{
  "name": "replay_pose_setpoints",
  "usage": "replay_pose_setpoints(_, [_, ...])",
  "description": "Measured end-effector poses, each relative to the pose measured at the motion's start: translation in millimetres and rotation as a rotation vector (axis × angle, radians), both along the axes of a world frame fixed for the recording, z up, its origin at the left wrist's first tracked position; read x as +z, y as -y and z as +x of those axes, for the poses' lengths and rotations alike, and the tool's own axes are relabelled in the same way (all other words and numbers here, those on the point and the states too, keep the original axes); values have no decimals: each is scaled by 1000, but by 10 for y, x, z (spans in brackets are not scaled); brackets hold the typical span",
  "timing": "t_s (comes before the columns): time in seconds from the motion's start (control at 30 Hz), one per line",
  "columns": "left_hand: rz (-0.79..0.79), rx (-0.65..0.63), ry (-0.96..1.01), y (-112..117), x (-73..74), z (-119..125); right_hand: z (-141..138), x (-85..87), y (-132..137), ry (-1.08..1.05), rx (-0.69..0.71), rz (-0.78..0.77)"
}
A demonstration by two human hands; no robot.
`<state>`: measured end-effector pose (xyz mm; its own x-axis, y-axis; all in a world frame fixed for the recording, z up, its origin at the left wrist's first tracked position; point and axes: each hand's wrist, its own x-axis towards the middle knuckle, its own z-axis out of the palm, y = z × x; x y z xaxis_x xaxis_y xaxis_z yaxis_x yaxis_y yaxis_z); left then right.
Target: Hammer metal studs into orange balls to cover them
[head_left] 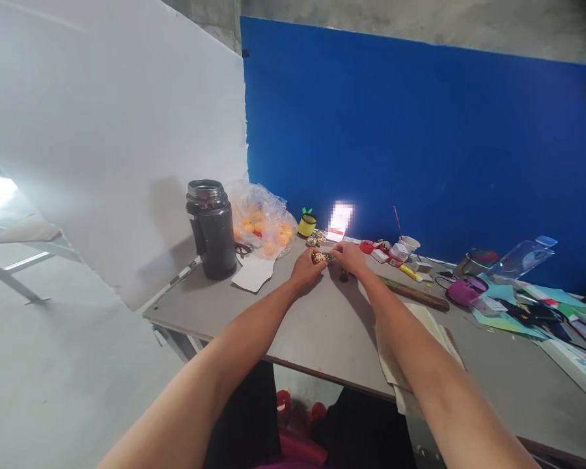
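Both my arms reach out over a grey table (pixel 322 326). My left hand (pixel 305 268) and my right hand (pixel 350 256) meet at its far middle, both closed on a small shiny gold and brown object (pixel 320 258) pinched between their fingertips. I cannot make out what the object is. A few similar small shiny pieces (pixel 316 239) lie just behind the hands, by a small yellow cup (pixel 306 225).
A dark insulated jug (pixel 211 228) stands at the left, with a clear bag of orange fruit (pixel 262 225) beside it and white paper (pixel 252 274) in front. A wooden stick (pixel 413 294), a pink pouch (pixel 465 290), a plastic bottle (pixel 522 258) and coloured papers clutter the right. Blue and white boards stand behind.
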<state>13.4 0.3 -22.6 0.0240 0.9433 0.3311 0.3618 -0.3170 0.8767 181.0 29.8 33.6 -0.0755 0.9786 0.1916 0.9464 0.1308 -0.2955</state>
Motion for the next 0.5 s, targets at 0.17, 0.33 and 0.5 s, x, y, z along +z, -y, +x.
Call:
replay_pose_setpoints(0.17, [9, 4, -34, 23, 25, 0, 334, -112, 269, -161, 69, 97])
replay_pose_setpoints(0.33, [14, 36, -99, 56, 42, 31, 499, -315, 525, -455, 87, 40])
replay_pose_setpoints(0.5, [44, 63, -37, 72, 66, 47, 461, -389, 637, -601, 182, -5])
